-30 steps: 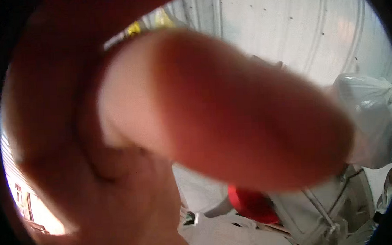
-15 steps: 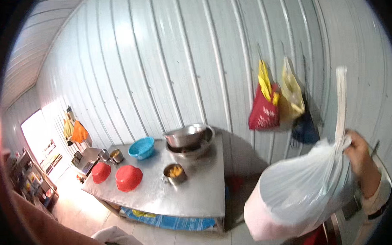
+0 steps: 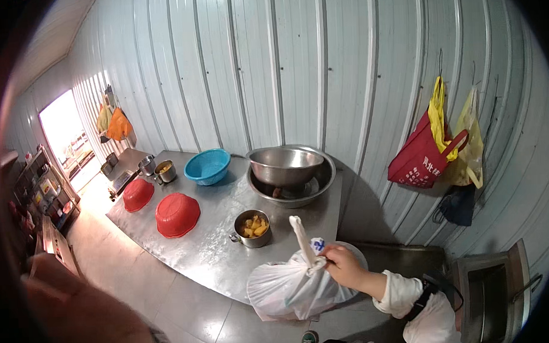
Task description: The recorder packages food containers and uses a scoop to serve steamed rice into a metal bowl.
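My right hand (image 3: 345,266) is closed round the gathered, tied neck of a full white plastic bag (image 3: 288,292). One end of the bag's neck sticks up past my fingers. The bag covers the near right corner of the metal table (image 3: 211,249); whether it rests there or hangs cannot be told. Just beyond it stands a steel mug (image 3: 253,237) with yellow-orange chunks inside. A large blurred shape close up at the lower left seems to be my left hand (image 3: 85,305); its fingers cannot be made out.
Two red bowls (image 3: 178,215) lie upside down on the table, with a blue basin (image 3: 207,167), steel basins (image 3: 286,165) and smaller mugs (image 3: 164,171) behind. Bags (image 3: 420,154) hang on the wall. At the right is a metal sink (image 3: 490,291); shelves (image 3: 48,185) stand far left.
The white bag has come down and leftward with my right hand, from the right side to the table's near corner. The view has swung, and the blurred shape at lower left has shifted.
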A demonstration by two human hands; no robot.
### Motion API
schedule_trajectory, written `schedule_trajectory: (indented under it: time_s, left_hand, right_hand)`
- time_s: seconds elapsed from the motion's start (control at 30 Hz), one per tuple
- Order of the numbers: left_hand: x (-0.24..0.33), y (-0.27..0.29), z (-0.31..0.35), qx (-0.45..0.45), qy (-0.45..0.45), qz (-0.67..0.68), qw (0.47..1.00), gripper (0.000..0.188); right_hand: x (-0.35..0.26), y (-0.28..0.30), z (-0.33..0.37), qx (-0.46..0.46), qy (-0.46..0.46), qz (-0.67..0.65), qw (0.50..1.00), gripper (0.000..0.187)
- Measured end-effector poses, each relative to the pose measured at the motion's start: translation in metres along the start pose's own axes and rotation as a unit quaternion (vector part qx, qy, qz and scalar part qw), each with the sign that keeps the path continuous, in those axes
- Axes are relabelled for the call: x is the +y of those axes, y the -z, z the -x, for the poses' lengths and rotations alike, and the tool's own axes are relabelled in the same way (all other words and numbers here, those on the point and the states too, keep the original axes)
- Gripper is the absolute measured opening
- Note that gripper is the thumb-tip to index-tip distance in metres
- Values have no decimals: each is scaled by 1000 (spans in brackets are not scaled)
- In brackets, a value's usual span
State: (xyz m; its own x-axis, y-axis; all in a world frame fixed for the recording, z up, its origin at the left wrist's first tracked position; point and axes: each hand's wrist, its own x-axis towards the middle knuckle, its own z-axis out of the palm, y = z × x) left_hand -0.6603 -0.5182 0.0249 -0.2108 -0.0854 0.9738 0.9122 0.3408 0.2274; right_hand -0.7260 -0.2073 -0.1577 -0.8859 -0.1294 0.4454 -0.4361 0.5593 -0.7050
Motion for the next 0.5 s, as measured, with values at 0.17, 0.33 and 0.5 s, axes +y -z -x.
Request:
schedule_trajectory:
  time_s: [0.17,0.33,0.5]
  left_hand:
    - [-143,-74,102,-373,163,-56,912,24]
    - [-217,-103,249,-577,189,-115,786,29]
    - [-233,-110,259,-679,238,-151,678,24]
  right_hand:
    - [64,-71,-33,-52,10,0,999,14]
    - [83,-127,-31,-60,-5,74,995,16]
    - [79,-142,-39,-189,-73,81,976,22]
